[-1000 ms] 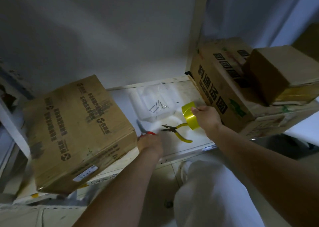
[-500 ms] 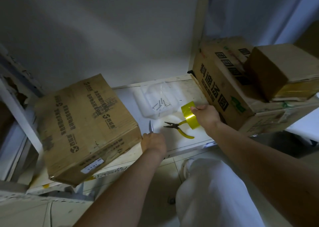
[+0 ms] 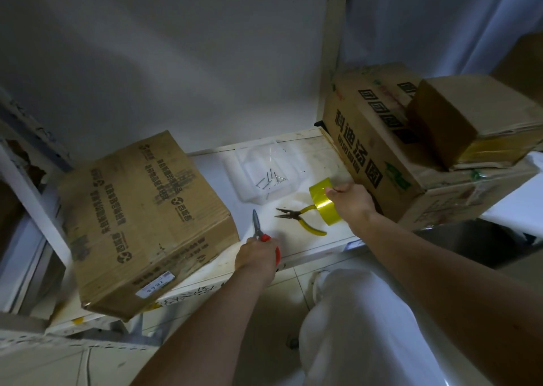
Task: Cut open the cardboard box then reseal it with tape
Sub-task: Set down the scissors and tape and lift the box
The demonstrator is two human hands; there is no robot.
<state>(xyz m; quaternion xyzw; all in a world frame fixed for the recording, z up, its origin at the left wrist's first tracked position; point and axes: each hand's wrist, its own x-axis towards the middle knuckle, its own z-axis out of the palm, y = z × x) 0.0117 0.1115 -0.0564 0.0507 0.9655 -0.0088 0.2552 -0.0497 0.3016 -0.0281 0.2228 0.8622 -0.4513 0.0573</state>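
The cardboard box [image 3: 141, 224] on the left of the shelf [image 3: 308, 156] looks like standard corrugated stuff, so it's probably stiff on the panels and edges but soft enough along the flap seam for a blade to bite. No telling how heavy it is, though one corner hangs out past the shelf's front lip, so leaning on it while cutting could tip it. Best bet would be bracing a palm flat on the top panel, or sliding it fully onto the shelf by its side walls first.

Looks-wise: plain brown, a bit scuffed, dark printed text and round logos across the top and front face, plus a small white label low on the front. The flaps seem shut, and whether any tape is on it can't be made out.

The left hand [image 3: 255, 256] is wrapped around the red handles of a pair of scissors [image 3: 258, 228], blades pointing away from the person, just beside the box's right edge but not touching it. The right hand [image 3: 351, 202] is pinching a yellow tape roll [image 3: 323, 203] standing on edge, right by the bigger printed carton [image 3: 370, 156].

Yellow-handled pliers [image 3: 299, 216] lie between the hands, and a clear plastic tray [image 3: 261, 177] with a few nails sits behind them.
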